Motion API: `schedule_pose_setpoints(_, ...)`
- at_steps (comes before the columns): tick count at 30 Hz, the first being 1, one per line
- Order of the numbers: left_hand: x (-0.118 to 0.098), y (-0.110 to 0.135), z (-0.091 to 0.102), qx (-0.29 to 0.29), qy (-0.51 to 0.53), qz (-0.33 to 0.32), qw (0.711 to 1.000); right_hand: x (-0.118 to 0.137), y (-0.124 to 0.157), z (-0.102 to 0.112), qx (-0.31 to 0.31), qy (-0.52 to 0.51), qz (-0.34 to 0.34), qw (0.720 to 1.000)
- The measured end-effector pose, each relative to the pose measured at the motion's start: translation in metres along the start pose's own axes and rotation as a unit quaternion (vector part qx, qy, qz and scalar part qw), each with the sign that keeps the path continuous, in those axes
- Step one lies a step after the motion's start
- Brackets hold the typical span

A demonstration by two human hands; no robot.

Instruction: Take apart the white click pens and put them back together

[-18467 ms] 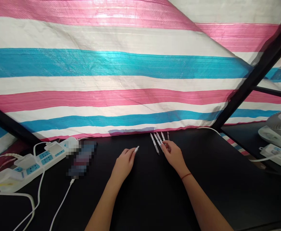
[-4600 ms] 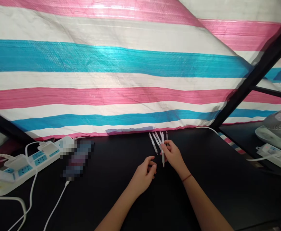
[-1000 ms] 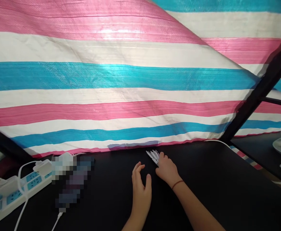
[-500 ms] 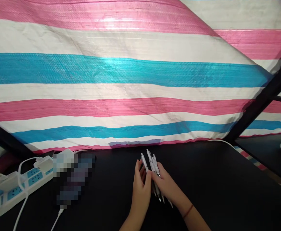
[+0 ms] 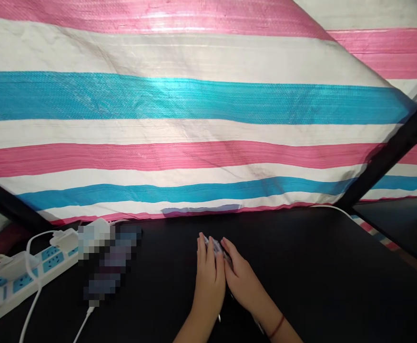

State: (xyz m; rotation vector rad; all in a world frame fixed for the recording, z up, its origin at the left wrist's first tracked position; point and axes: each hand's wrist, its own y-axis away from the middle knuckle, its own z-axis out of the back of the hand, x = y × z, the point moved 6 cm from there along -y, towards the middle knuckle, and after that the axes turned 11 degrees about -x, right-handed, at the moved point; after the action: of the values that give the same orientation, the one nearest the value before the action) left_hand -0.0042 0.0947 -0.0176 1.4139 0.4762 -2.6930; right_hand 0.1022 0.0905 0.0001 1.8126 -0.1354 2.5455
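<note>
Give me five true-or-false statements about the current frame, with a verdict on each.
The left hand and right hand sit side by side over the black table. True.
The pens lie spread out, apart from the hands. False: they are bunched between and under both hands.
A white power strip with blue sockets lies left of the hands. True.
The tarp behind the table has green and yellow stripes. False: its stripes are pink, white and blue.
A white cable lies right of the hands. False: it lies left of them.
</note>
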Motion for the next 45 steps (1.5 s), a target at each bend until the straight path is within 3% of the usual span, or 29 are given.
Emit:
schedule_pose_setpoints(3,0.0,-0.002,-0.004,0.031,-0.091,-0.086,0.992,-0.01,-0.006,0.0,-0.017,0.082,0.032,0.996)
schedule_pose_setpoints(6,0.001,-0.005,-0.007,0.057,-0.155,-0.153,0.974,-0.013,-0.01,0.0,0.016,0.138,0.071,0.988)
schedule_pose_setpoints(9,-0.001,-0.008,-0.007,0.088,-0.178,-0.198,0.96,-0.013,-0.012,0.003,0.049,0.205,0.115,0.971)
schedule_pose_setpoints(13,-0.005,-0.011,-0.004,0.122,-0.178,-0.228,0.949,-0.013,-0.01,0.011,0.04,0.268,0.155,0.95)
schedule_pose_setpoints(18,-0.007,-0.011,-0.002,0.113,-0.168,-0.238,0.95,-0.013,-0.006,0.011,0.023,0.29,0.168,0.942)
schedule_pose_setpoints(29,-0.003,-0.011,0.002,0.089,-0.127,-0.213,0.965,-0.016,-0.01,0.012,0.018,0.246,0.161,0.956)
schedule_pose_setpoints(36,-0.002,-0.011,0.001,0.102,-0.142,-0.198,0.964,-0.013,-0.007,0.012,0.01,0.225,0.168,0.96)
schedule_pose_setpoints(45,-0.005,-0.012,0.005,0.075,-0.127,-0.212,0.966,-0.008,-0.012,0.015,-0.03,0.22,0.167,0.961)
